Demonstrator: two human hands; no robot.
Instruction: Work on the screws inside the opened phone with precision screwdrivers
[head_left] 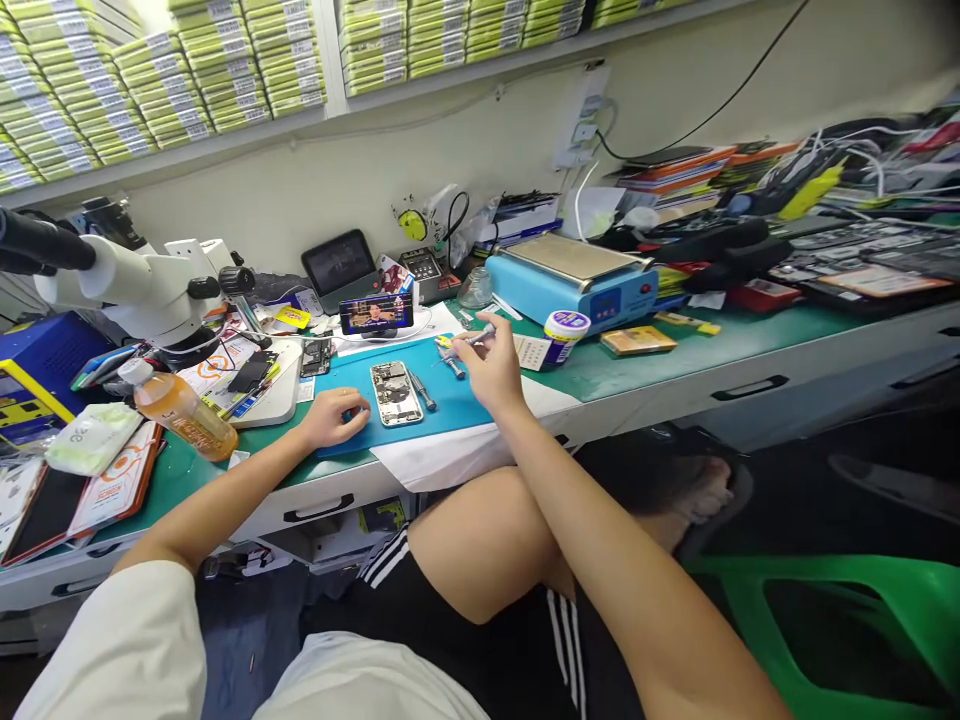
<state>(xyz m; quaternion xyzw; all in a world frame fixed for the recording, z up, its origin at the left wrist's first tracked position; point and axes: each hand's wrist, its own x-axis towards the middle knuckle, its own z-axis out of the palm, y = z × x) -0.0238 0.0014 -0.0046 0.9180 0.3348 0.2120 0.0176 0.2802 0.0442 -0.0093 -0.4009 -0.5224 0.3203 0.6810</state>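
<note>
An opened phone (pixel 397 393), its inner parts showing, lies on the blue mat (pixel 442 408). My left hand (pixel 336 416) rests at the mat's left edge beside the phone, its fingers loosely curled, with nothing visible in them. Raised over the right part of the mat, my right hand (pixel 491 368) pinches a slim grey screwdriver (pixel 480 336) pointing leftward. Another screwdriver (pixel 421 390) lies right along the phone. Below the right hand's fingertips is a further grey tool (pixel 454 368), partly hidden.
Behind the mat a propped phone (pixel 376 314) plays a video. A blue heating plate (pixel 574 275) and a purple-white tub (pixel 565 335) stand to the right. At left are a microscope (pixel 142 285) and a drink bottle (pixel 187 412). White paper (pixel 450 455) overhangs the front edge.
</note>
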